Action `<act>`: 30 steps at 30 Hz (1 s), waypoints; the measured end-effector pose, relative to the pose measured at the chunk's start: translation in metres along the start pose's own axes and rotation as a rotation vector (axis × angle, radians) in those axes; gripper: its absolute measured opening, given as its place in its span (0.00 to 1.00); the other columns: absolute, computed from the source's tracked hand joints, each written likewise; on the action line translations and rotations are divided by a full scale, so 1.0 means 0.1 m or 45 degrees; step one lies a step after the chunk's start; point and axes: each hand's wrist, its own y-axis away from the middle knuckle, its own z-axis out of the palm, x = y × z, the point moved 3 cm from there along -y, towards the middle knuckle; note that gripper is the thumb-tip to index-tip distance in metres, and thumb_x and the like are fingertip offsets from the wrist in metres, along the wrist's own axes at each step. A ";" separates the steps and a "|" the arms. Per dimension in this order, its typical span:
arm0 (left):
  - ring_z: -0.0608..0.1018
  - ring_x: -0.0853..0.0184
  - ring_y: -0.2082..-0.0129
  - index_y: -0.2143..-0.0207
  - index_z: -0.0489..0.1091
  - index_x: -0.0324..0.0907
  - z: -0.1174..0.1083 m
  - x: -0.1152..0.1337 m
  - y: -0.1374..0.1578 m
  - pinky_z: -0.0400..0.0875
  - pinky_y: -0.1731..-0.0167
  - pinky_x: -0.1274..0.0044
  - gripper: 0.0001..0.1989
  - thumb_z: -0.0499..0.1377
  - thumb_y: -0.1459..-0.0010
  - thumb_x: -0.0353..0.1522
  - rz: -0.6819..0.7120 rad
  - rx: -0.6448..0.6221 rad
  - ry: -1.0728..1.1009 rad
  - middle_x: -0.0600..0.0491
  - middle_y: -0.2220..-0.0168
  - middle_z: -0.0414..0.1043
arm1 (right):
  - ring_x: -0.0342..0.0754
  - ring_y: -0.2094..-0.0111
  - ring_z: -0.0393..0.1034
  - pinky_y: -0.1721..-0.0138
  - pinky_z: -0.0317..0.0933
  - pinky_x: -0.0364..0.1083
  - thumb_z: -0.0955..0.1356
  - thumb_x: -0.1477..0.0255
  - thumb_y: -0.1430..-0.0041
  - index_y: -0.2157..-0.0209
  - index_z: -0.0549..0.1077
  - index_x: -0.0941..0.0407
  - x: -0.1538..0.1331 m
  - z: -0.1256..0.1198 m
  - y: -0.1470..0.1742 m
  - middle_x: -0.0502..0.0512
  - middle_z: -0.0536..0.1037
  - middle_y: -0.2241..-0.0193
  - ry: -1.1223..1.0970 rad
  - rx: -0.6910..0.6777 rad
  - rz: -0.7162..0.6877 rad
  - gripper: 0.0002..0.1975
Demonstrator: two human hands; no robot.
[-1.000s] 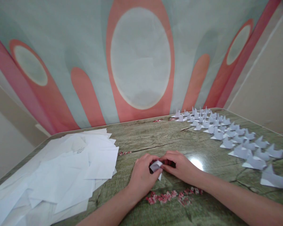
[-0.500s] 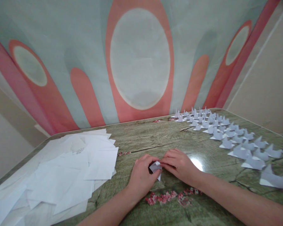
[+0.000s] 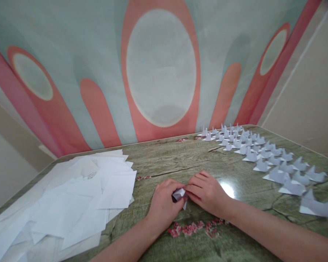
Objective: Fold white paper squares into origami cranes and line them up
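1. The left hand (image 3: 163,201) curves, thumb and fingers nearly closed around a small folded white paper piece (image 3: 179,193) over the green wood-grain tabletop (image 3: 164,163).
2. The right hand (image 3: 207,191) bends inward, knuckles up, fingertips bunched together, pinching the piece's right edge.

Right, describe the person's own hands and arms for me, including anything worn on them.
The left hand and right hand are both bare, with no gloves. The left forearm and right forearm show no sleeve, watch or bracelet as far as the picture's edge. No ring shows, though some fingers are partly hidden; nail details are too small to tell.
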 end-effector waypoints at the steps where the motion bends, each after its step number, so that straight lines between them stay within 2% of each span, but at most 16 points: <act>1: 0.71 0.64 0.61 0.63 0.72 0.46 0.00 0.00 0.00 0.64 0.60 0.74 0.11 0.60 0.52 0.27 0.000 -0.001 0.001 0.54 0.64 0.71 | 0.45 0.70 0.63 0.66 0.51 0.46 0.64 0.73 0.41 0.68 0.73 0.56 0.01 0.00 0.01 0.51 0.73 0.74 -0.023 -0.004 0.011 0.06; 8: 0.71 0.63 0.61 0.61 0.72 0.45 -0.01 0.00 0.00 0.64 0.60 0.73 0.12 0.61 0.51 0.29 0.001 0.001 -0.019 0.53 0.64 0.71 | 0.44 0.69 0.66 0.64 0.53 0.45 0.66 0.71 0.42 0.67 0.74 0.55 0.13 0.02 0.04 0.51 0.74 0.73 -0.197 -0.043 0.116 0.05; 20: 0.71 0.63 0.61 0.62 0.71 0.45 -0.01 0.02 -0.01 0.65 0.60 0.72 0.12 0.62 0.52 0.29 0.029 0.010 -0.063 0.54 0.63 0.72 | 0.44 0.69 0.66 0.63 0.52 0.45 0.66 0.72 0.43 0.67 0.74 0.54 0.12 0.04 0.04 0.51 0.74 0.73 -0.201 -0.096 0.175 0.05; 30: 0.71 0.63 0.60 0.61 0.70 0.45 -0.02 0.10 0.06 0.62 0.59 0.70 0.09 0.58 0.46 0.29 0.197 0.013 -0.302 0.53 0.61 0.72 | 0.45 0.73 0.59 0.67 0.48 0.47 0.63 0.75 0.42 0.76 0.71 0.57 0.01 0.03 0.01 0.51 0.69 0.79 0.122 -0.026 -0.076 0.10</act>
